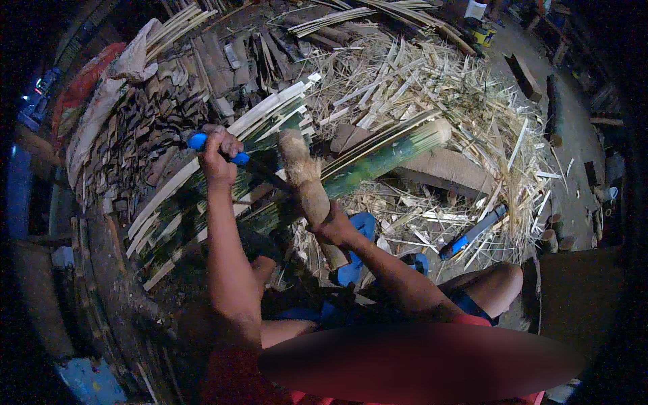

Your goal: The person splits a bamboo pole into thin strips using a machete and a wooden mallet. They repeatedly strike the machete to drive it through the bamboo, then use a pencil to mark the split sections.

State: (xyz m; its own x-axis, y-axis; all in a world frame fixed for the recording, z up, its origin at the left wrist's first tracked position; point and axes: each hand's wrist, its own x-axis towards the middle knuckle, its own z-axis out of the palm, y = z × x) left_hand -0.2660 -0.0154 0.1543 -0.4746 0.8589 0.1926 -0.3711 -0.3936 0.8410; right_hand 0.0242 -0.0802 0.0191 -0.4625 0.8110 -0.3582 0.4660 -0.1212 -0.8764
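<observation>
My left hand (219, 154) is closed around the blue handle (198, 141) of a knife. Its dark blade (268, 174) slants down to the right and passes behind a wooden club. My right hand (331, 226) grips this club (310, 182), a thick light-brown piece with a frayed middle, held upright against the blade. Beyond it lies a green bamboo length (385, 158), its right end split into strips. Split green and pale bamboo strips (270, 111) fan out beside my left arm. Where the blade meets the bamboo is hidden.
Pale shavings (405, 81) heap up behind the bamboo. A wooden block (445, 169) lies under it. Another blue-handled tool (472, 233) rests on the right. Stacked dark bark-like pieces (155, 111) and sacks (94, 121) stand left. A blue sandal (356, 253) is near my right hand.
</observation>
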